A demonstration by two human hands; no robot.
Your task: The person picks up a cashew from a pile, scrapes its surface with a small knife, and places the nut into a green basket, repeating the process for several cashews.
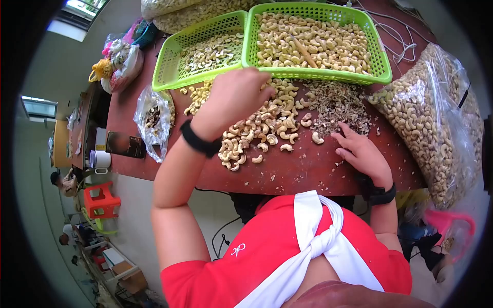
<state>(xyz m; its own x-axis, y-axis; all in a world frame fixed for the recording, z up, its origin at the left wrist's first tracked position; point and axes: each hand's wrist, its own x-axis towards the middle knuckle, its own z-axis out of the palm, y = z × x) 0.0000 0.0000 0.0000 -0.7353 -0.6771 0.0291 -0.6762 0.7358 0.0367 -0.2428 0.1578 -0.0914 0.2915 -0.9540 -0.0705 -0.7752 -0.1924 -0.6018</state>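
My left hand [237,97] is above the cashew heap [257,128], close to the front rim of the green baskets. Its fingers are curled together and hide anything between them. My right hand [363,154] has its fingers apart, touching the near edge of a pile of brownish cashew fragments [336,108]. One whole cashew [317,137] lies just left of its fingertips. Behind the heap, the right green basket [323,75] is full of cashews, with a brown stick-like object [305,52] on them. The left green basket [203,78] holds a thinner layer.
A large clear bag of cashews [431,118] leans at the table's right. At the left are a small plastic bag of dark pieces [153,120], a phone [125,145] and a mug [99,159]. White cables [405,49] lie behind; a red stool [101,200] stands on the floor.
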